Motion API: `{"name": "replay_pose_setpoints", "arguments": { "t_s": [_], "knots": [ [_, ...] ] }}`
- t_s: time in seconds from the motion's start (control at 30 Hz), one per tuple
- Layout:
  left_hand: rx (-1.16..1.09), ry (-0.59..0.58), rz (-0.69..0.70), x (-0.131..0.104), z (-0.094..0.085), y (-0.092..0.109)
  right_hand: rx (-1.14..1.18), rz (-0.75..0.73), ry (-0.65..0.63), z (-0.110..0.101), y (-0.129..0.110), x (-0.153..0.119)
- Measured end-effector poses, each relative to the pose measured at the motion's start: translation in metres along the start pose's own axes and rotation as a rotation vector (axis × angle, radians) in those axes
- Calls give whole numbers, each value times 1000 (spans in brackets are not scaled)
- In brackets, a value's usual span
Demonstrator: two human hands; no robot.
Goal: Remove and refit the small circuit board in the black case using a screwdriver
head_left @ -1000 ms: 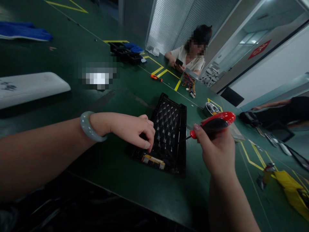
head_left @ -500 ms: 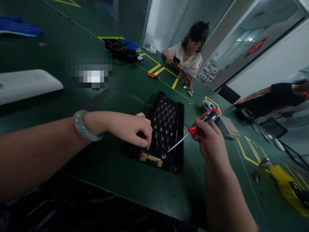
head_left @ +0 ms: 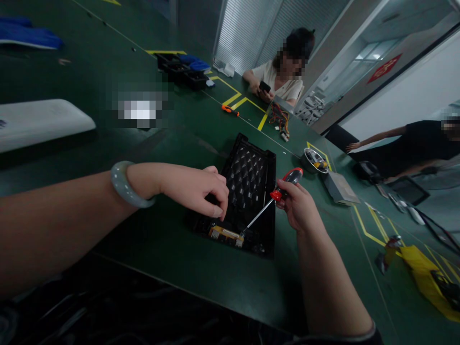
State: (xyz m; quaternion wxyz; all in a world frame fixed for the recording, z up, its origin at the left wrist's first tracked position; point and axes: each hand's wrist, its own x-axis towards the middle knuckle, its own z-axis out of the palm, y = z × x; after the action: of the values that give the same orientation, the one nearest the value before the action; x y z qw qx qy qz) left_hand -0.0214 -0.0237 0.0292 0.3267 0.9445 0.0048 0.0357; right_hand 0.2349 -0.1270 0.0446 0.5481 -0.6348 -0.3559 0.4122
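My right hand (head_left: 296,203) grips a screwdriver (head_left: 287,183) with a red and dark handle. Its metal shaft slants down to the left, and the tip is at the right end of a small yellow-edged circuit board (head_left: 226,234). That board lies at the near end of a black plastic panel (head_left: 247,179) with a diamond-patterned inner face. Over the panel's left side is my left hand (head_left: 201,194), its fingers curled and thumb and forefinger close together. What the fingertips hold, if anything, is hidden. A pale bangle circles the left wrist.
A metal bowl of parts (head_left: 314,160) and a grey box (head_left: 341,187) sit to the right. Farther back lie an orange screwdriver (head_left: 230,110), bundled cables (head_left: 280,120) and a black tray (head_left: 179,72). Two people are beyond. A white casing (head_left: 43,122) is at left.
My right hand and the screwdriver handle have shifted left and slightly down. The tip has come from a bright round spot to the board's right end. My left hand stays almost in place.
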Motion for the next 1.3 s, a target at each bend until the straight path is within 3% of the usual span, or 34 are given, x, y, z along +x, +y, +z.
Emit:
{"name": "replay_pose_setpoints", "arguments": {
  "t_s": [0.33,0.6,0.87,1.3],
  "knots": [
    [32,45,30,-1,2,0,-11,-28,18,-2,2,2],
    [200,150,140,2,10,19,-53,-90,-17,0,-3,-4],
    [256,115,183,6,22,29,-88,-144,-57,0,-6,-10],
    [324,44,131,14,21,33,-190,-258,-83,4,-20,-23]
  ]
}}
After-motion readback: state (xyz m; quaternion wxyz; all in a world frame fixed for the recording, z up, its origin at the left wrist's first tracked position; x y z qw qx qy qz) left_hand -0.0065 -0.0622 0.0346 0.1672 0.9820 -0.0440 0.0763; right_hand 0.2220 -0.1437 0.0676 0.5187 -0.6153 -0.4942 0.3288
